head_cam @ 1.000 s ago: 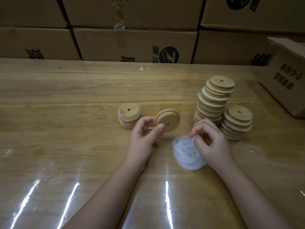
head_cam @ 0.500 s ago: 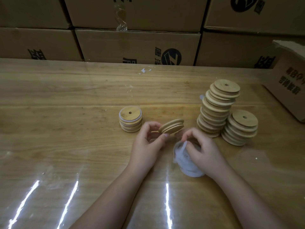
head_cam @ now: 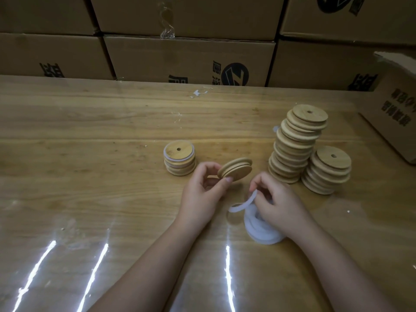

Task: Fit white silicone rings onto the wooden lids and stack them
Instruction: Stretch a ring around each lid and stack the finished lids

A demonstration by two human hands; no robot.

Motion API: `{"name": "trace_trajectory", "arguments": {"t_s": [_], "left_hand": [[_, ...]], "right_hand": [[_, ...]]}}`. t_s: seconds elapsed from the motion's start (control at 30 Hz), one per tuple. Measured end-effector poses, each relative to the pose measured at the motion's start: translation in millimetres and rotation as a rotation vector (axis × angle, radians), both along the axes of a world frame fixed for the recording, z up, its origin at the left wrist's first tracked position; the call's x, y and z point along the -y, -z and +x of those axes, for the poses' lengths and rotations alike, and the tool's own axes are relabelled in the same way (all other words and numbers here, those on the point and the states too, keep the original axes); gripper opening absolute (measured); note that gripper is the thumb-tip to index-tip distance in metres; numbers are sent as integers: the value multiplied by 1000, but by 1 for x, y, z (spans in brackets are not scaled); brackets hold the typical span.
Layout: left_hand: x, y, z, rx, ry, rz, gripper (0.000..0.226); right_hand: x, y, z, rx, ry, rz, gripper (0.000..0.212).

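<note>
Since half a second ago the right hand is lifting one white ring clear of the ring pile, pinching it at its top, so fitting looks to be coming next. The left hand is gripping the wooden lid by its rim, tilted, just beside the ring. The finished stack is sitting to the left and the bare lid stacks to the right, with open table lying between them.
</note>
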State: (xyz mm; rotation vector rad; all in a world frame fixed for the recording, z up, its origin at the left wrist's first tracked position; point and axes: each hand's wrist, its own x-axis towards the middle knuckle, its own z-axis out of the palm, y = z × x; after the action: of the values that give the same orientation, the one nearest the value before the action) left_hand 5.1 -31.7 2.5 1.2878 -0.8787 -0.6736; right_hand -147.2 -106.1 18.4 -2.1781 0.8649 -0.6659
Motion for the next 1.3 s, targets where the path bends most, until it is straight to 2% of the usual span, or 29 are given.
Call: {"name": "trace_trajectory", "arguments": {"t_s": [0.1, 0.3, 0.4, 0.6, 0.93, 1.1, 1.17, 1.3], "left_hand": [[0, -1, -2, 8, 4, 1, 23], [-1, -1, -2, 127, 0, 14, 24], [0, 1, -3, 173, 3, 52, 26], [1, 0, -4, 153, -11, 110, 27], [0, -5, -4, 259, -8, 109, 27], [-3, -6, -5, 167, 8, 71, 42], [-3, -6, -5, 190, 7, 88, 41], [-4, -7, -6, 220, 28, 95, 36]], "right_hand": [[0, 0, 1, 27, 0, -3, 22], [0, -3, 0, 243, -48, 85, 17], [0, -4, 2, 310, -48, 146, 22], [5, -4, 2, 232, -78, 311, 18], [7, -1, 0, 201, -56, 263, 16], [5, -2, 5, 370, 2, 139, 11], [5, -2, 5, 398, 20, 148, 9], [6, 1, 5, 415, 34, 222, 17]]}}
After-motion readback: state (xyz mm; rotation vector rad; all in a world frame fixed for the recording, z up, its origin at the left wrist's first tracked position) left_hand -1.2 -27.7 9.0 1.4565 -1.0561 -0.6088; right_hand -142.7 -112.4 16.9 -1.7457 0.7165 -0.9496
